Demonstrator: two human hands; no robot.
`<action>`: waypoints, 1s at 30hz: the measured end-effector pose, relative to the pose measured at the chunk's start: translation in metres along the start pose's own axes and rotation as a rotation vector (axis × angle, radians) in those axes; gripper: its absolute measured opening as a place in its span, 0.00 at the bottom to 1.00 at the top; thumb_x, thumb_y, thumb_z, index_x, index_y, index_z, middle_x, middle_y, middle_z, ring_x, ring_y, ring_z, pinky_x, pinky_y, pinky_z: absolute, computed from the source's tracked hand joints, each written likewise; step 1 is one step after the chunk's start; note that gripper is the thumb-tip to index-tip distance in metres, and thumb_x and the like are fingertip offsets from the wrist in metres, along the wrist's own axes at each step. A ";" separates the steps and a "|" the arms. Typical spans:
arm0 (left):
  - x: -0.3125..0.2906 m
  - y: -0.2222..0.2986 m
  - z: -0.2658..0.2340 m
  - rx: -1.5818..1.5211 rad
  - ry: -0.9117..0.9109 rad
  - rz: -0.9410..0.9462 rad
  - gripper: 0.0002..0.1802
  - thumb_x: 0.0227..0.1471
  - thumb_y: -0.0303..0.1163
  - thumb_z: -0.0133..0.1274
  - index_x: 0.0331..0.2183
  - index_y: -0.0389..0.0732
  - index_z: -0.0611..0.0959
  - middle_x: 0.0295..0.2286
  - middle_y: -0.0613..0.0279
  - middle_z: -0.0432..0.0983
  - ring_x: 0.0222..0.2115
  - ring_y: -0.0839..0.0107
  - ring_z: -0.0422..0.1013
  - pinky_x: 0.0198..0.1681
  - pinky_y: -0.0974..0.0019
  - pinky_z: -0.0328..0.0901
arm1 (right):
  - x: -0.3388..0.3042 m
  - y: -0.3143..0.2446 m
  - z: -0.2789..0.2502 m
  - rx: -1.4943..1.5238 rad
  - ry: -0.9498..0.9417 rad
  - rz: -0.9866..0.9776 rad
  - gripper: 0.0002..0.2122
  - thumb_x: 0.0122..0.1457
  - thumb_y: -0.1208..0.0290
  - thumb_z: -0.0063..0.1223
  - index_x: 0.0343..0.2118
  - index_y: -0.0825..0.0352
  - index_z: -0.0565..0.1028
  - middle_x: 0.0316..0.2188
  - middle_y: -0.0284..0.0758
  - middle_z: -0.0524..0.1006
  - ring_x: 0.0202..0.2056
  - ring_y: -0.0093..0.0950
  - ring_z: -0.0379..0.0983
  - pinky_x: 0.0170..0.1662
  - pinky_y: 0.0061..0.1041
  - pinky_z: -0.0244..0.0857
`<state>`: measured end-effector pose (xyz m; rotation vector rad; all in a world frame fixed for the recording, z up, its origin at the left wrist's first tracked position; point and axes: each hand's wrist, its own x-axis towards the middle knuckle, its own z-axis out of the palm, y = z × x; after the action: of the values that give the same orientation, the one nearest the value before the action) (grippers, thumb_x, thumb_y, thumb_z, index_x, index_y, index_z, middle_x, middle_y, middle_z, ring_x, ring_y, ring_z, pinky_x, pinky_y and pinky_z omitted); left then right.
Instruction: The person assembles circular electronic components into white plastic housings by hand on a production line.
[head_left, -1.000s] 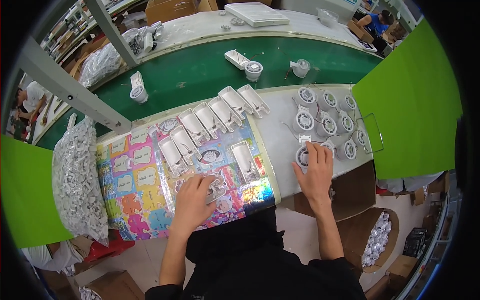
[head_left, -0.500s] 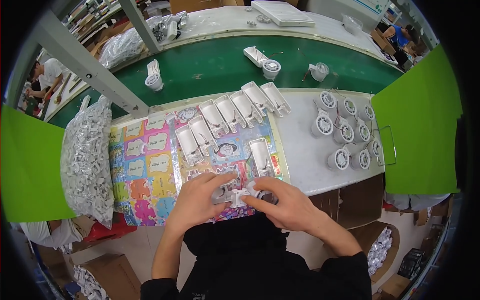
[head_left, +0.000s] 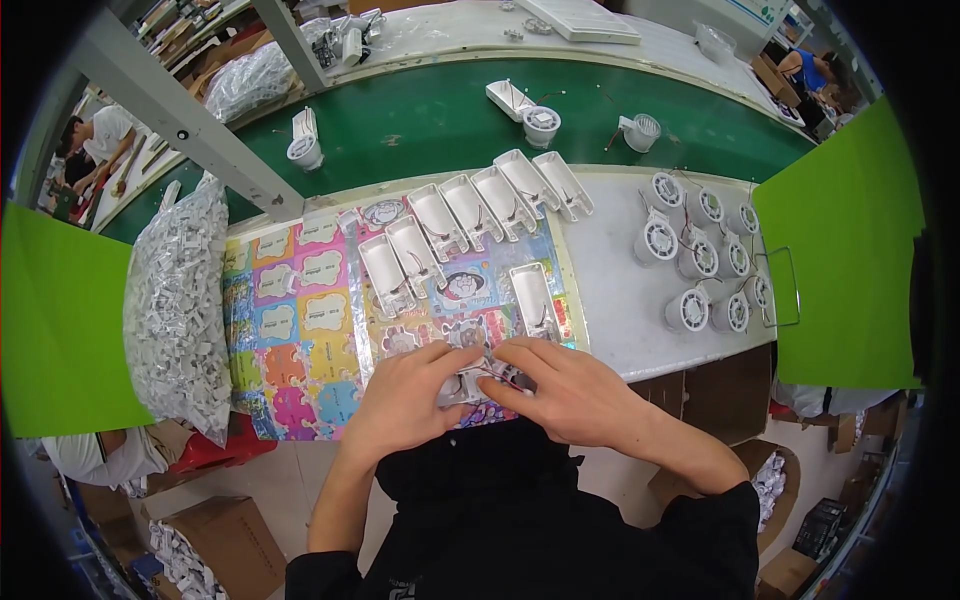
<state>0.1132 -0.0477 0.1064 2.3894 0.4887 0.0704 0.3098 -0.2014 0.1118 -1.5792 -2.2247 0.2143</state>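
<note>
My left hand (head_left: 408,398) and my right hand (head_left: 572,392) meet at the near edge of the patterned mat (head_left: 285,365). Between them is a white plastic part (head_left: 462,386) with thin dark and red wires; the fingers cover much of it. My left thumb and fingers close round its left side. With the right thumb and fingertips I pinch at the wires on its right side. Just beyond my right hand lies a white tray-shaped housing (head_left: 532,297) with a wire inside. More such housings (head_left: 437,217) lie in a slanting row farther away.
Several round white units (head_left: 688,310) with wires stand at the right. A clear bag of small white parts (head_left: 178,320) is at the left. Beyond runs a green conveyor belt (head_left: 420,115) carrying assembled pieces. Green panels (head_left: 835,250) flank the bench; a metal post (head_left: 185,120) rises at left.
My hands have drawn closer together. The right fingers have moved from a round piece at the part's right side onto the wires. The whole view has shifted slightly.
</note>
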 end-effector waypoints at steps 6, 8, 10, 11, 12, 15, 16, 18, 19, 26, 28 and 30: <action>0.001 0.003 0.001 -0.158 0.041 -0.047 0.21 0.52 0.31 0.63 0.49 0.41 0.84 0.34 0.52 0.79 0.35 0.49 0.78 0.38 0.54 0.72 | 0.001 -0.001 0.003 -0.101 0.055 -0.032 0.22 0.49 0.77 0.60 0.51 0.64 0.78 0.52 0.44 0.73 0.54 0.40 0.73 0.53 0.34 0.74; 0.002 -0.002 0.004 -0.201 0.090 -0.015 0.20 0.52 0.31 0.63 0.49 0.41 0.84 0.36 0.52 0.81 0.35 0.49 0.79 0.38 0.55 0.72 | 0.003 0.000 0.004 -0.137 0.070 -0.044 0.21 0.50 0.76 0.59 0.50 0.64 0.79 0.51 0.44 0.73 0.54 0.39 0.73 0.53 0.33 0.74; 0.002 -0.006 0.007 -0.203 0.124 0.000 0.20 0.52 0.31 0.63 0.48 0.42 0.85 0.36 0.53 0.82 0.35 0.50 0.79 0.37 0.55 0.72 | 0.005 -0.002 0.004 -0.153 0.093 -0.035 0.20 0.50 0.75 0.59 0.50 0.65 0.80 0.50 0.43 0.74 0.53 0.39 0.73 0.53 0.32 0.74; 0.002 -0.006 0.007 -0.205 0.157 0.017 0.19 0.52 0.31 0.63 0.47 0.42 0.85 0.36 0.53 0.82 0.35 0.50 0.79 0.37 0.56 0.72 | 0.006 -0.003 0.004 -0.156 0.092 -0.035 0.20 0.50 0.75 0.59 0.50 0.65 0.80 0.50 0.43 0.74 0.53 0.39 0.73 0.53 0.32 0.74; 0.001 -0.006 0.006 -0.207 0.159 0.020 0.19 0.52 0.31 0.63 0.47 0.42 0.85 0.36 0.53 0.82 0.35 0.50 0.79 0.37 0.56 0.72 | 0.007 -0.004 0.005 -0.177 0.099 -0.042 0.20 0.51 0.75 0.59 0.49 0.65 0.80 0.50 0.43 0.74 0.53 0.38 0.73 0.53 0.32 0.74; 0.002 -0.008 0.006 -0.254 0.154 0.006 0.18 0.50 0.30 0.65 0.45 0.43 0.86 0.35 0.54 0.83 0.34 0.51 0.80 0.35 0.57 0.73 | 0.006 -0.006 0.006 -0.189 0.103 -0.030 0.18 0.51 0.75 0.60 0.48 0.64 0.82 0.49 0.42 0.75 0.52 0.38 0.74 0.52 0.31 0.74; 0.002 -0.009 0.005 -0.239 0.167 0.028 0.18 0.50 0.30 0.65 0.45 0.43 0.87 0.34 0.55 0.83 0.33 0.51 0.80 0.35 0.58 0.73 | 0.007 -0.006 0.007 -0.203 0.123 -0.037 0.17 0.52 0.75 0.61 0.47 0.64 0.82 0.48 0.41 0.75 0.51 0.37 0.74 0.52 0.30 0.74; 0.004 -0.004 0.005 -0.213 0.227 0.038 0.20 0.48 0.29 0.65 0.46 0.44 0.87 0.32 0.57 0.82 0.31 0.54 0.80 0.33 0.59 0.73 | 0.010 -0.002 0.004 -0.235 0.167 -0.050 0.16 0.52 0.74 0.62 0.46 0.64 0.83 0.47 0.40 0.76 0.50 0.35 0.75 0.52 0.30 0.74; 0.006 0.001 0.002 -0.182 0.267 0.050 0.21 0.47 0.29 0.65 0.46 0.44 0.87 0.31 0.57 0.82 0.30 0.56 0.80 0.32 0.60 0.72 | 0.012 -0.001 0.008 -0.221 0.228 -0.021 0.15 0.52 0.74 0.64 0.45 0.60 0.84 0.47 0.37 0.76 0.49 0.33 0.76 0.51 0.31 0.74; 0.016 0.008 -0.019 0.330 0.847 0.344 0.18 0.41 0.22 0.64 0.40 0.41 0.86 0.46 0.53 0.79 0.48 0.52 0.74 0.49 0.54 0.68 | 0.022 0.072 -0.019 -0.378 0.543 0.162 0.25 0.47 0.77 0.63 0.52 0.56 0.80 0.47 0.40 0.76 0.47 0.38 0.75 0.46 0.36 0.70; 0.012 -0.016 -0.016 0.249 0.849 0.277 0.13 0.41 0.20 0.63 0.34 0.38 0.85 0.39 0.53 0.79 0.40 0.52 0.75 0.42 0.55 0.69 | 0.031 0.115 -0.032 -0.336 0.568 0.385 0.28 0.45 0.76 0.64 0.54 0.58 0.78 0.48 0.42 0.74 0.47 0.41 0.74 0.48 0.39 0.70; 0.006 -0.045 -0.002 0.155 0.875 0.166 0.09 0.43 0.19 0.61 0.31 0.37 0.84 0.30 0.54 0.77 0.30 0.54 0.73 0.34 0.56 0.67 | 0.043 0.165 -0.039 -0.242 0.629 0.599 0.28 0.44 0.73 0.67 0.53 0.60 0.77 0.47 0.45 0.74 0.49 0.45 0.73 0.50 0.38 0.70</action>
<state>0.1036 -0.0131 0.0789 2.4496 0.6944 1.2204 0.4568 -0.1077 0.0995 -2.0515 -1.3076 -0.3596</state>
